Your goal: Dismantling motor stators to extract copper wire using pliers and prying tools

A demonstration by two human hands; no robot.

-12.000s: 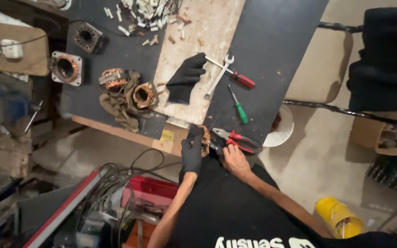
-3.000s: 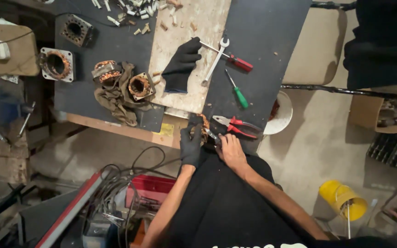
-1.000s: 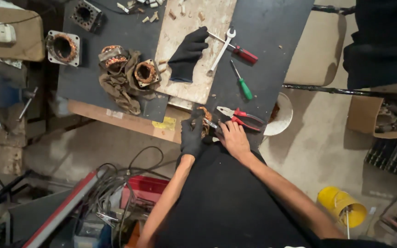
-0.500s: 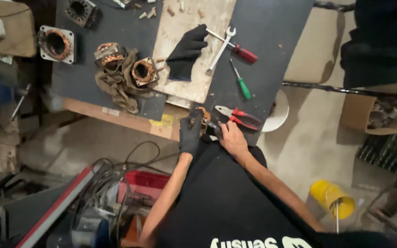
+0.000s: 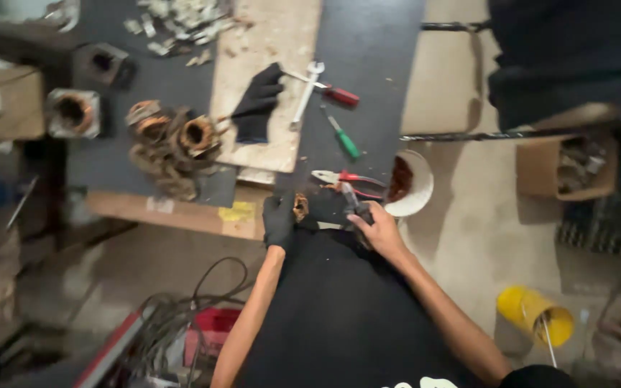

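Black-gloved left hand [image 5: 279,219] grasps a small rusty-brown metal part [image 5: 300,207] at the dark counter [image 5: 375,65] edge; bare right hand [image 5: 376,228], just beside, grips a dark-handled tool [image 5: 354,205]; red-handled pliers [image 5: 343,177] lie just beyond.

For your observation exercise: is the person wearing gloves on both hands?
No: the left hand wears a black glove, the right hand is bare, and a spare black glove lies on the board.

A yellow label [image 5: 236,211] is sticking to the workbench's front edge just left of centre frame, with a pale rectangular label [image 5: 159,205] sitting further left. An open brown cardboard box [image 5: 566,169] is standing at right.
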